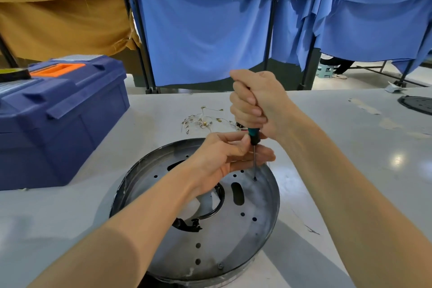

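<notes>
The right hand [252,103] is closed in a fist around the handle of a teal-and-black screwdriver [254,134], holding it upright. Its tip sits in a small hole [255,179] near the far right edge of a round metal pan [273,206] that lies on the grey desk [350,147]. The left hand [217,159] pinches the screwdriver's lower collar between thumb and fingers, above the pan. A tangle of wires with terminals [203,120] lies just behind the pan, and 1 blue toolbox [58,119] stands at the left.
</notes>
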`<state>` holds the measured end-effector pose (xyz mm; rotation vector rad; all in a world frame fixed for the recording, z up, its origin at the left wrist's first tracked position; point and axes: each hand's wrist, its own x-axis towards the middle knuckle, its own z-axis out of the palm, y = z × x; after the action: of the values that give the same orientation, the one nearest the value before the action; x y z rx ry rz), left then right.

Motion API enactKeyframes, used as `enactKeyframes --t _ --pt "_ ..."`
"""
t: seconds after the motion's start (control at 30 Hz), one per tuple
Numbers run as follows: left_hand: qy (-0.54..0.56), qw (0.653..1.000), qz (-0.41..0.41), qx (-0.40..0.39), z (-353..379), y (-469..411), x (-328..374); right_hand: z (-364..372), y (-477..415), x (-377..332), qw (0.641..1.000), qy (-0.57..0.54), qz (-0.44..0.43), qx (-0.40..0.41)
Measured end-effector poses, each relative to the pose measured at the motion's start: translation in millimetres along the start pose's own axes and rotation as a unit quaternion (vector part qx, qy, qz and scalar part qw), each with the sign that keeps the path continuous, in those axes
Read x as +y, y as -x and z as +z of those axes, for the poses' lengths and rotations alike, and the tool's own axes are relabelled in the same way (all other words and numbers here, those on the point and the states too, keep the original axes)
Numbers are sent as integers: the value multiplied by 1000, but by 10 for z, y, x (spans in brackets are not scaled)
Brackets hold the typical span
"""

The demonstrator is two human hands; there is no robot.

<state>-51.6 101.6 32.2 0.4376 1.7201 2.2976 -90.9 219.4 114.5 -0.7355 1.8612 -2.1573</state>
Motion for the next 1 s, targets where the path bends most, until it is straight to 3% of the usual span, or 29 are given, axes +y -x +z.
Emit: enactKeyframes --t 0.1,0.2,0.27,0.3,0.37,0.43,0.47,0.57,0.8,0.87,0.93,1.0 --pt "3 1000 11 7 40 4 21 87 19 69 981 18 -86 173" --pt "-47 999 12 15 79 -25 17 201 50 163 922 101 -162 336" --pt "-60 998 10 13 64 -17 17 251 91 200 907 127 -182 358" --pt "-54 998 9 9 55 -1 29 221 99 202 925 110 -177 318" --pt "-32 999 11 -3 31 22 40 97 73 135 986 32 -90 138" --pt "-15 1000 8 -4 39 32 32 -59 46 24 998 -24 32 -48" --pt "-10 1000 6 -4 39 22 14 -113 29 0 992 -37 58 -104" --pt "9 1000 -7 -9 22 2 15 -121 -32 44 987 -63 54 -138" --pt "34 999 -22 -8 -12 -2 32 92 53 117 993 -17 -55 99" --pt "29 999 -18 6 -13 -2 26 189 77 177 971 35 -117 207" --pt "7 1000 -7 11 -6 -5 10 284 115 257 921 103 -182 328" --pt "-23 1000 5 6 17 1 10 334 155 309 900 105 -211 367"
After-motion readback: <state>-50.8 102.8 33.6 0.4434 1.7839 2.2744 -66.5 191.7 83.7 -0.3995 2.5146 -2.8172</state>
